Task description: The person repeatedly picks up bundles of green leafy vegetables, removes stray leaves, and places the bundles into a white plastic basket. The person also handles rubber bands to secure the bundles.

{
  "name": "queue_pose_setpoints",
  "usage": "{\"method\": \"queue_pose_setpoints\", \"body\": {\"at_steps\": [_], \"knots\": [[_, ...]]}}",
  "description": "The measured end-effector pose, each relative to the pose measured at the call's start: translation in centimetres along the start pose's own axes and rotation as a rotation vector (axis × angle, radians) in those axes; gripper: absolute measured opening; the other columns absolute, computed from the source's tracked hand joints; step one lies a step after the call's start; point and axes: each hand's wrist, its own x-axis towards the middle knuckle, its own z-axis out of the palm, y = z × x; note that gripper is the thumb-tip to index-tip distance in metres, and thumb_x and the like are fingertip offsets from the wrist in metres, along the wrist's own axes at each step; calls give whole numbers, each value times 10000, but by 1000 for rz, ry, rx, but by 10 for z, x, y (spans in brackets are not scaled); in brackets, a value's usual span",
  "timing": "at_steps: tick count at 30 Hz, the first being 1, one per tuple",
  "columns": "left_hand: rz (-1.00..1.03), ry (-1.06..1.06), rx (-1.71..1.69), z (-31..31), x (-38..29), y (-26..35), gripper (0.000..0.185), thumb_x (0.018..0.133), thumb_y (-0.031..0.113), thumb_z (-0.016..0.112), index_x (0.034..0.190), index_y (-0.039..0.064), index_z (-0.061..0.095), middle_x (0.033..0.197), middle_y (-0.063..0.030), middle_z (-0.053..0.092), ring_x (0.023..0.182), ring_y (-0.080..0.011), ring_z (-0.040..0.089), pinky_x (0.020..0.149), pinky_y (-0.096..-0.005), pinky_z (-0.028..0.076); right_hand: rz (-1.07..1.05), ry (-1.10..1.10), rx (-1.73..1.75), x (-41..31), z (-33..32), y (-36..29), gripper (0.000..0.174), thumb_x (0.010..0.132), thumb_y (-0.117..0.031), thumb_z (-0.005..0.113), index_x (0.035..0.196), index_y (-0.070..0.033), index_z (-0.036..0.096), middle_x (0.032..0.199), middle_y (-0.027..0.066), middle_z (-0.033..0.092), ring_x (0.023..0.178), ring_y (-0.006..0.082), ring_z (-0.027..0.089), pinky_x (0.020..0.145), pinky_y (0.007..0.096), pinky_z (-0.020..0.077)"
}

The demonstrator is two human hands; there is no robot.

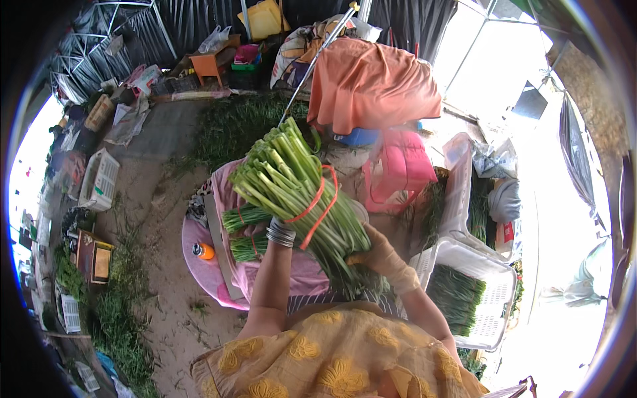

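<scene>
A large bundle of long green stalks, like garlic chives [303,199], is tilted in front of my chest. Its cut ends point up and left, and its leafy ends hang toward my lap. A red band [318,199] loops around its middle, one part standing loose. My right hand [380,256], in a tan glove, grips the leafy end. My left hand [281,228], with bracelets at the wrist, holds the bundle from below; its fingers are hidden behind the stalks. Two smaller tied bundles [249,247] lie beneath on a pink cloth [303,278].
An orange can [203,250] stands on the low pink table [196,273]. A pink plastic stool [398,164] is ahead right. Bundled greens [455,298] fill part of a white crate [497,308] at my right. Loose greens [122,308] litter the dirt floor at left.
</scene>
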Motion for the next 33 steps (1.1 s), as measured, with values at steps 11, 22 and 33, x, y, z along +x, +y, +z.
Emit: {"method": "queue_pose_setpoints", "body": {"at_steps": [11, 22, 33], "knots": [[-90, -546, -439, 76, 48, -16, 412, 1023, 448, 526, 1146, 55, 541, 838, -117, 628, 745, -283, 676, 655, -456, 562, -92, 16, 182, 42, -62, -106, 480, 1010, -413, 583, 1342, -66, 567, 1171, 75, 616, 1044, 122, 587, 910, 302, 497], [-182, -582, -581, 64, 47, -42, 467, 1003, 502, 533, 1130, 52, 541, 760, -86, 633, 612, -284, 650, 569, -443, 542, -493, -245, 935, 88, -91, -120, 202, 1010, -286, 598, 951, -93, 604, 696, -31, 464, 586, 88, 423, 531, 243, 331], [-191, 267, 300, 76, 59, 3, 708, 770, 217, 842, 1372, 34, 517, 1247, -87, 639, 1129, -225, 634, 985, -405, 520, -284, 142, -280, 42, -61, 6, 919, 735, 69, 823, 1521, -59, 364, 1434, 46, 504, 1307, 134, 461, 1070, 288, 426]]}}
